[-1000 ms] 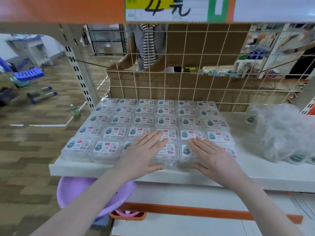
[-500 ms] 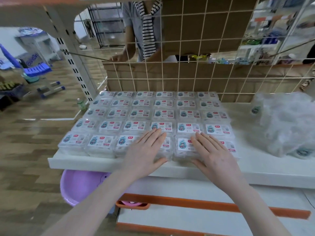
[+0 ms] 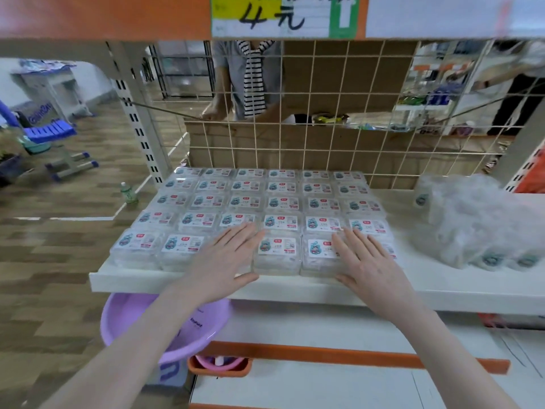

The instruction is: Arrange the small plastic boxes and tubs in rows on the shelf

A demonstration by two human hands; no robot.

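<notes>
Several clear plastic boxes [image 3: 277, 249] with white labels lie in tidy rows on the white shelf [image 3: 442, 287], filling its left half back to the wire grid. My left hand [image 3: 227, 261] lies flat, fingers straight, on a front-row box left of centre. My right hand [image 3: 368, 264] lies flat on the front-row boxes at the right end of the block. Both thumbs reach down the boxes' front faces near the shelf's edge. Two front-row boxes show between my hands.
A clear plastic bag [image 3: 477, 222] holding more boxes slumps on the shelf's right part. A wire grid [image 3: 324, 143] backs the shelf, with a person behind it. A purple basin [image 3: 135, 323] sits under the shelf at left. An orange price rail [image 3: 118, 16] hangs overhead.
Both hands have spread slightly apart along the front row, staying flat on the boxes. The camera tilted down and then back up.
</notes>
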